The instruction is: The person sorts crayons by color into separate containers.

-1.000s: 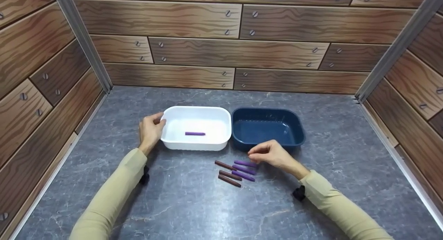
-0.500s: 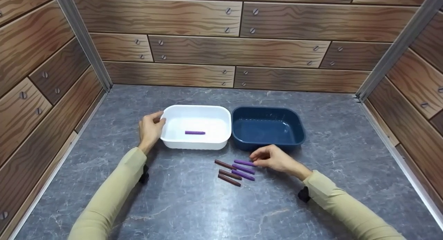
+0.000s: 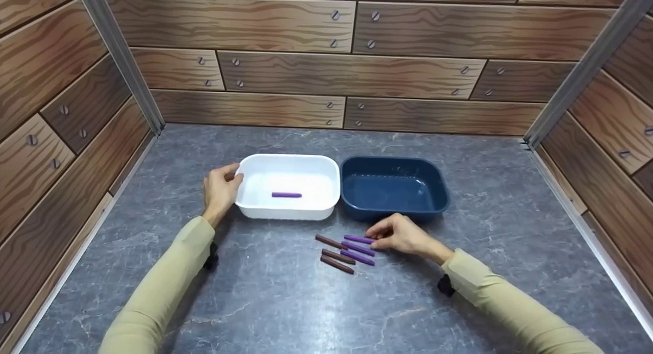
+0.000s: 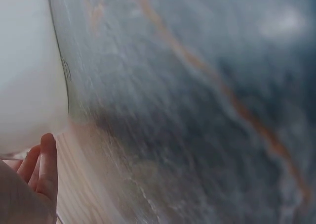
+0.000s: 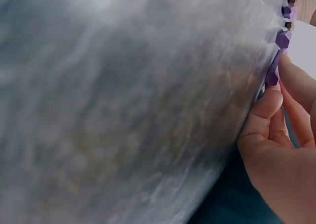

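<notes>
My left hand [image 3: 219, 191] is at the left end of a white plastic box [image 3: 288, 215], thumb and fingertips touching its rim and outer wall. Inside that box lies one purple crayon [image 3: 286, 195]. Just in front of a dark blue box [image 3: 395, 211], my right hand [image 3: 405, 236] pinches the right end of the rearmost purple crayon [image 3: 357, 238] between thumb and finger. That crayon [image 5: 273, 75] still lies at tabletop level in the right wrist view. Two more purple crayons [image 3: 357, 257] lie in front of it, with three brown crayons [image 3: 337, 264] at their left.
The two boxes stand side by side on a grey marbled tabletop [image 3: 285, 303]. Wood-patterned panels [image 3: 352, 73] enclose the back and both sides, with metal posts [image 3: 576, 73] at the corners.
My right hand has come down slightly, and its thumb and finger have closed on the end of the rearmost purple crayon. The left hand has stayed at the white box.
</notes>
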Available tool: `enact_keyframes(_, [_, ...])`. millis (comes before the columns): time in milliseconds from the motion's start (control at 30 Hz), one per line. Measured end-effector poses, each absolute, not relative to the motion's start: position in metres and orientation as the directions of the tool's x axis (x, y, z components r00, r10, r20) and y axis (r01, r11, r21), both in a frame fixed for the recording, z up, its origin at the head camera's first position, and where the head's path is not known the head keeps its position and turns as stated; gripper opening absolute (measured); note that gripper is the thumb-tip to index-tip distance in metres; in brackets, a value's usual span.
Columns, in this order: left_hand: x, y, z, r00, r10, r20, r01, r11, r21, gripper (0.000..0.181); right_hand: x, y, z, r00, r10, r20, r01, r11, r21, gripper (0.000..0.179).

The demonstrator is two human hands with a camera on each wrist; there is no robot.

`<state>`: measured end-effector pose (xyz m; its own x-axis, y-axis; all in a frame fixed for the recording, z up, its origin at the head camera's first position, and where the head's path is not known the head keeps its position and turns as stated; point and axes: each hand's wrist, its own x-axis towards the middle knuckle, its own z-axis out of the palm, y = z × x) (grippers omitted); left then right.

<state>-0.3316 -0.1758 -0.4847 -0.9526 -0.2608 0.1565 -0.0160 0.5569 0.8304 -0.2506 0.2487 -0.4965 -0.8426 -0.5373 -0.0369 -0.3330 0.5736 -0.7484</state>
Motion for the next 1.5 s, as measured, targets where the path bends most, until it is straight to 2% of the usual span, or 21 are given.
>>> enact_keyframes(567, [-0.333,-0.177,-0.486,-0.948,-0.266,0.173,-0.016,0.583,0.812,0.035,-0.249,0.243,-0.497,-0.866,-0.5,-0.013,-0.349,0.623,-0.7,0.017])
enact_keyframes(867, [-0.331,-0.177,-0.486,-0.952,-0.26,0.159,-0.025,0.587,0.809,0.036,-0.247,0.245,-0.497,-0.869,-0.494,-0.03,-0.318,0.604,-0.731,0.016])
enact_keyframes(1500, [-0.332,-0.176,-0.484,-0.952,-0.255,0.17,-0.004,0.565,0.825,0.036,-0.244,0.228,-0.471,-0.864,-0.502,0.037,-0.344,0.537,-0.771,0.013])
